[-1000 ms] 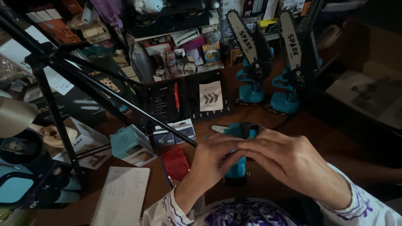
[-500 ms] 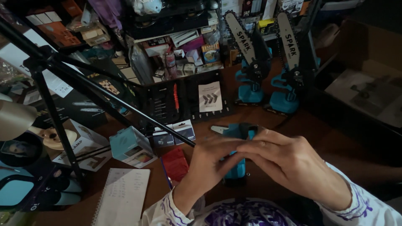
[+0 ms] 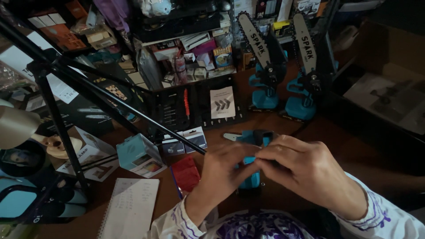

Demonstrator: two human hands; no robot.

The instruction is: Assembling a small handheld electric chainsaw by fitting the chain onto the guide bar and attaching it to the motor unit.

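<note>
Both my hands meet over a small teal and black power tool body (image 3: 253,140) lying on the brown table (image 3: 336,146) in front of me. My left hand (image 3: 221,175) grips its lower teal part from the left. My right hand (image 3: 305,170) covers the middle from the right, fingertips pinched together against the left hand's fingers. Most of the tool is hidden under the hands; only its top end and a bit of teal handle (image 3: 250,179) show.
Two teal mini chainsaws (image 3: 265,66) (image 3: 305,71) stand upright at the back. A black tool tray with a booklet (image 3: 222,102) lies behind the hands. A tripod (image 3: 88,88) crosses the left side. Small boxes (image 3: 139,155), a red pouch (image 3: 186,173) and a notepad (image 3: 130,212) lie left.
The hands have stayed on the tool; the fingers have shifted slightly and the view has moved a little.
</note>
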